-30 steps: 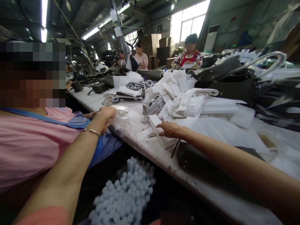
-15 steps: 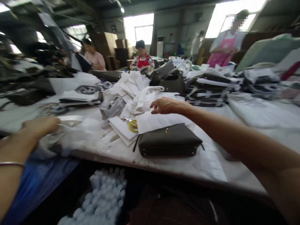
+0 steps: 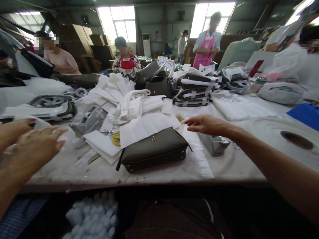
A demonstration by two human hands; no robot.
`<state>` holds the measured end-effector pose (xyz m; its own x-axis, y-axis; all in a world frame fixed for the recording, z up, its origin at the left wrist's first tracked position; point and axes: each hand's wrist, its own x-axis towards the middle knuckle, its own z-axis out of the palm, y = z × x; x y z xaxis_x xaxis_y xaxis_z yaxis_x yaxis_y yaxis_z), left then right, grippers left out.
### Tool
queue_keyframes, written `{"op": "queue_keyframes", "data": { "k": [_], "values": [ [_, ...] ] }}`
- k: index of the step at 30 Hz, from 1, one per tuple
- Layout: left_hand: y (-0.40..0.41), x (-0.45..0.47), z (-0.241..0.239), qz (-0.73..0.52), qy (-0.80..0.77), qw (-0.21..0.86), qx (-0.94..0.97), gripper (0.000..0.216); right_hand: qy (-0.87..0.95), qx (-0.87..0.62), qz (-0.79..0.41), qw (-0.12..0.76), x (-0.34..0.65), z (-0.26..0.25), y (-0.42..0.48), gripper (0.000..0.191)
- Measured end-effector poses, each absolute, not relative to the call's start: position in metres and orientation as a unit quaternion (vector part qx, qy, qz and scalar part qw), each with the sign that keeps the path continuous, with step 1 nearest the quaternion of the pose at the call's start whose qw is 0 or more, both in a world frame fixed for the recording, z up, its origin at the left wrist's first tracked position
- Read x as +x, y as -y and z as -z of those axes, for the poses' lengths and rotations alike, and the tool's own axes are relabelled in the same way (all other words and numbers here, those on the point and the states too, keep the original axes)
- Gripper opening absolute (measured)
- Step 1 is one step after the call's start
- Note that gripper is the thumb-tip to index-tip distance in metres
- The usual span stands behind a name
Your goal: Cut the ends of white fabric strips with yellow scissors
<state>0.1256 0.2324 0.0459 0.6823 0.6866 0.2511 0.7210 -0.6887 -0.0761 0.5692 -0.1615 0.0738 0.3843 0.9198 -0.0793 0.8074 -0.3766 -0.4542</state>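
Worker's R hand (image 3: 203, 125), half open w/ fingers loosely bent & nothing in grasp, hovers over the white-covered tabletop (image 3: 154, 177), just R of a dark olive-grey, boxy leather-look handbag (image 3: 154, 150). Bag lies nr middle of tabletop's front edge, small gold-tone metal clasp (image 3: 153, 139) on its upper face. L hand (image 3: 41, 146), slightly blurred, is well open, fingers parted, no item seen in it, nr tabletop's L end, beside a co-worker's bare hand (image 3: 15, 131).

Behind bag: a flat white sheet (image 3: 147, 127). To its L: yellow-handled metal scissors (image 3: 115, 137) & flat white rectangular pads (image 3: 102, 144). Toward tabletop's R edge: a wide white roll (image 3: 269, 132) w/ brown, hollow core. Below front edge: a cluster of pale-blue, round-ended rods (image 3: 93, 215).
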Motion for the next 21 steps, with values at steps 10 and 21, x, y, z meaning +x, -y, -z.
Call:
{"op": "queue_keyframes", "data": {
  "k": [10, 21],
  "values": [
    [-0.094, 0.193, 0.033, 0.101, 0.406, -0.493, -0.763, 0.079, 0.472, -0.761, -0.272, 0.354, 0.545, 0.026, 0.154, 0.044],
    [-0.081, 0.235, 0.022, 0.153, 0.418, -0.503, -0.741, 0.063, 0.396, -0.717, -0.364, 0.443, 0.521, 0.037, 0.179, 0.036]
  ]
}}
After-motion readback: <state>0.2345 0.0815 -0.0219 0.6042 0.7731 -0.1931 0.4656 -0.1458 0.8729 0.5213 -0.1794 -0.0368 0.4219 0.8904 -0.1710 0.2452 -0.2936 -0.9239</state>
